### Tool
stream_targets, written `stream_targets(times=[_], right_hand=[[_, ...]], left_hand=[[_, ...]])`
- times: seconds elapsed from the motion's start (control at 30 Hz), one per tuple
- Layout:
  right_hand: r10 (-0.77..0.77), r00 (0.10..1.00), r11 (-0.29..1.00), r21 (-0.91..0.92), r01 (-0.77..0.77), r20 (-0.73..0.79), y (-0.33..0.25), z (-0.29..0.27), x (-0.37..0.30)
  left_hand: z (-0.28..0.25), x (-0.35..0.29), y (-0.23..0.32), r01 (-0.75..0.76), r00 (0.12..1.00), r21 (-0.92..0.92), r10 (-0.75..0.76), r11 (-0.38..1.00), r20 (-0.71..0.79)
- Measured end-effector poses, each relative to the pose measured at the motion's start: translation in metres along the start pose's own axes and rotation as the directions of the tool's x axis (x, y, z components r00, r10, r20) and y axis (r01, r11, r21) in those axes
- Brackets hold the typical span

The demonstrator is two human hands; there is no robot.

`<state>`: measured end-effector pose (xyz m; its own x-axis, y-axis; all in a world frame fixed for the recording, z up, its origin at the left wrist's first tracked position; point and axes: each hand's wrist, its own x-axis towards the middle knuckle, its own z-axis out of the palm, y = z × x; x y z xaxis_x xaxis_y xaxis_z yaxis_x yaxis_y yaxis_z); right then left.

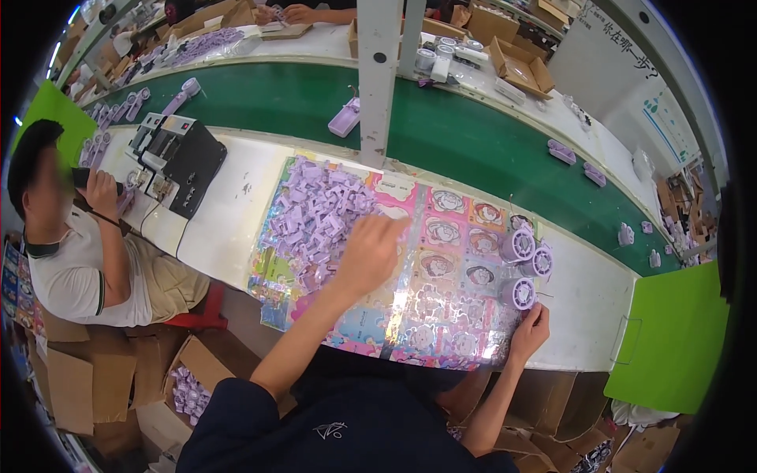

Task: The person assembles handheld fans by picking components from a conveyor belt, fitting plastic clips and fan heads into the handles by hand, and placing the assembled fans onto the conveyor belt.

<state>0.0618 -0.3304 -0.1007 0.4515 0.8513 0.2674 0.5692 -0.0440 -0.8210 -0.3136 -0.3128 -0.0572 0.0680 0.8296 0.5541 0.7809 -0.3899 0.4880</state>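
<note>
A heap of small light-purple plastic parts (319,213) lies on a colourful printed mat (371,319). At the heap's right edge is my left hand (369,251), its fingers curled together and pointing right; whatever they may pinch is hidden. On the mat's right side stand three round purple fan heads with white grilles. My right hand (530,335) grips the lower rim of the nearest fan head (519,294) with its fingertips. Just beyond it, two others, a left fan head (518,245) and a right fan head (539,262), stand close together.
A black machine (177,162) stands left on the white table, beside a seated co-worker (79,268). Beyond the mat runs a green conveyor belt (292,110) carrying purple parts. A metal post (378,87) rises at its near edge. A green panel (662,339) bounds the right side.
</note>
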Motion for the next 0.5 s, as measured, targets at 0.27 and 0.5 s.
stream_targets(times=[0.27,0.5], right_hand=[[-0.019,1.0,0.998,-0.055,0.019,-0.002,-0.002,0.001,-0.001],[-0.039,0.999,0.994,-0.104,0.037,-0.011,-0.003,-0.001,0.0]], left_hand=[[0.025,-0.041,0.017,-0.039,0.998,-0.025,0.04,0.999,0.048],[0.026,-0.041,0.02,-0.032,0.999,0.02,0.032,0.999,-0.014]])
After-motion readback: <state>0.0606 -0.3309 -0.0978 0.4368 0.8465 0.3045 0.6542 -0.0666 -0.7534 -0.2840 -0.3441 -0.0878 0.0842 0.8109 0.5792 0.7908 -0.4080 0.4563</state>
